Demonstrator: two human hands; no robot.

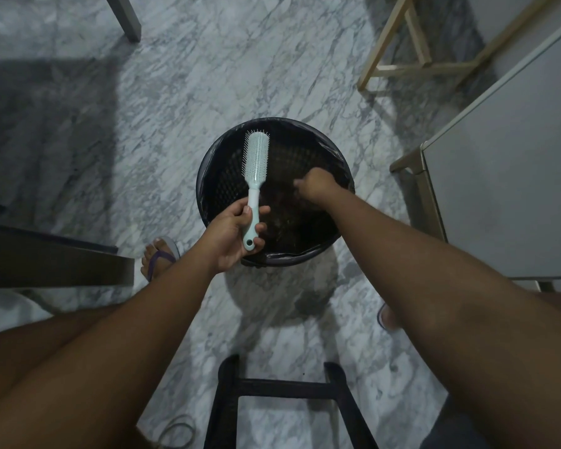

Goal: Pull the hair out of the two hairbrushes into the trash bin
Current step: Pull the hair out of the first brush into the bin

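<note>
A pale mint hairbrush [256,163] points away from me over the round black trash bin [208,176], bristles facing up and to the left. My left hand [232,233] grips its handle at the bin's near rim. My right hand [314,184] hangs over the bin's right half with fingers curled downward; whether hair is pinched in it is too dark to tell. Dark hair clumps [289,218] lie inside the bin. Only one hairbrush is in view.
The bin stands on a grey marble floor [175,92] and has a black liner. A grey cabinet [512,176] is at the right, a wooden frame [399,66] at back right, a black stool frame [285,387] in front of me, a dark table edge [55,260] at left.
</note>
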